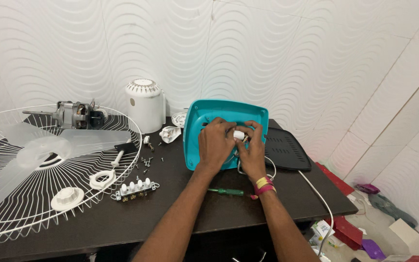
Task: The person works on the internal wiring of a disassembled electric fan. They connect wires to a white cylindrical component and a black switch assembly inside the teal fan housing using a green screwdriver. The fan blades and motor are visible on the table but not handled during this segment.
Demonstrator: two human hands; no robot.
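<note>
— So, what are the hands doing in the head view?

— Both are working inside the teal fan base (pixel 204 140), which is standing tilted on the dark table (pixel 195 208). The left hand (pixel 215 143) is curling its fingers over the inner parts; what it is gripping, I cannot tell. The right hand (pixel 251 151) is pinching a small white part (pixel 239 135).

— And nearby?

— A green screwdriver (pixel 226 192) is lying just below the wrists, and a white switch block (pixel 135 188) is sitting beside the wire fan guard (pixel 35 204).
</note>
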